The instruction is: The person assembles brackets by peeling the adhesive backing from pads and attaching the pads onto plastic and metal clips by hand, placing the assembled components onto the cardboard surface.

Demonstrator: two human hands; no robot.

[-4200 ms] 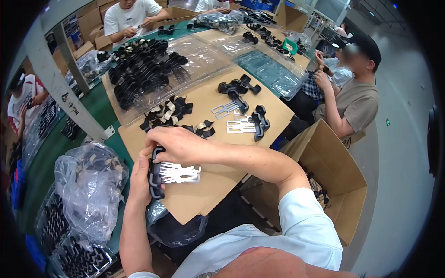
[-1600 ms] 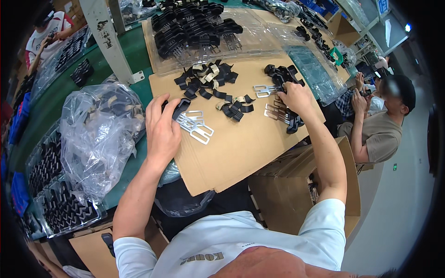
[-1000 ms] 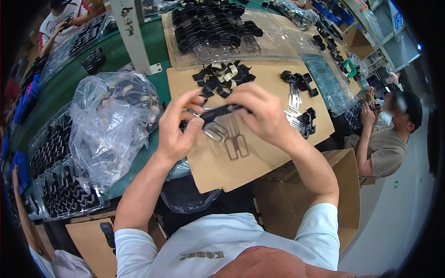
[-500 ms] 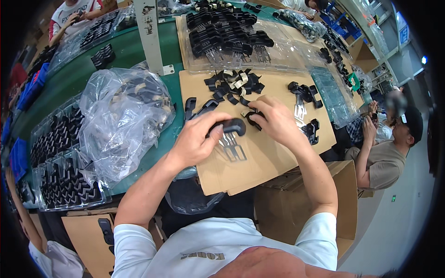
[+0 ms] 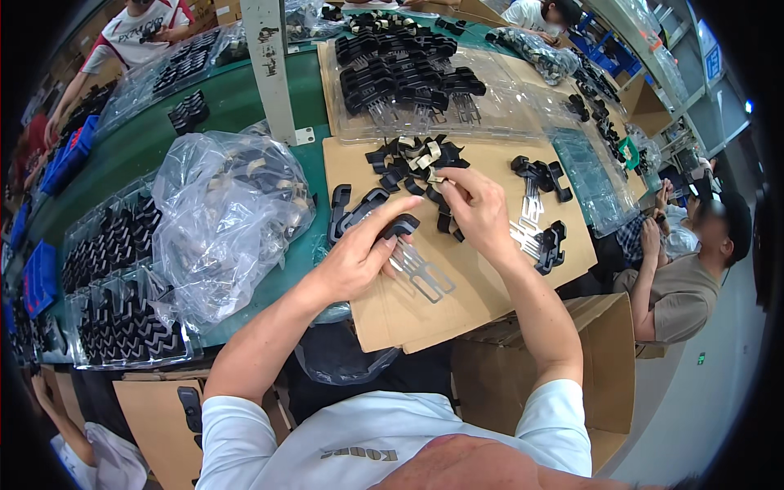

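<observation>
**Mid-batch at the clip bench**

From the head view: left hand [image 5: 353,260] pinching a black plastic clip [image 5: 398,226] with a flat metal piece [image 5: 420,269] trailing just below the fingers, resting on the cardboard sheet [image 5: 482,294]. Right hand [image 5: 476,208] curled, fingertips closed on a small black part at the near edge of the loose pile [image 5: 416,163] just beyond. More metal pieces [image 5: 529,220] and black clips [image 5: 549,245] waiting right of the right hand. Beyond both hands, clear tray [image 5: 498,114] already loaded with rows of clips. Left of the left hand, plastic bag [image 5: 224,216] bulging with parts. Judging by that: some trayed, plenty left.
</observation>
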